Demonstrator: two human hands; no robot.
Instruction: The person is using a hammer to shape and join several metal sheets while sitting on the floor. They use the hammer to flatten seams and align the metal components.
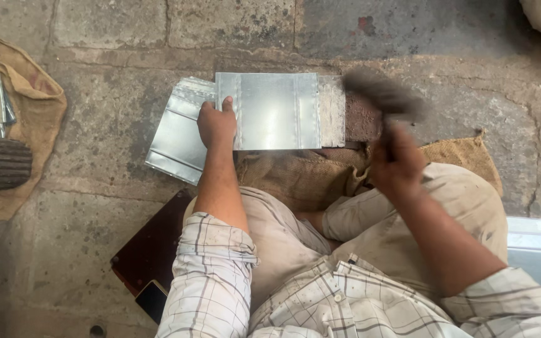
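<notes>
Knees folded on burlap sacking, we note our right hand closed around a blurred mallet raised over the work. Our left hand presses, fingers curled, on 1 ribbed metal sheet atop another sheet. Flattening appears underway; seams look formed, finish unconfirmed.

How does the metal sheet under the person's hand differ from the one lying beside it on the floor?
The top sheet lies square to the person, pinned at its left edge by the left hand; the lower sheet sits tilted and untouched. The top sheet shows whole, while the lower sheet is partly covered by it. The top sheet rests over burlap; the lower sheet lies on the stone floor. Both are shiny grey with raised seams.
</notes>
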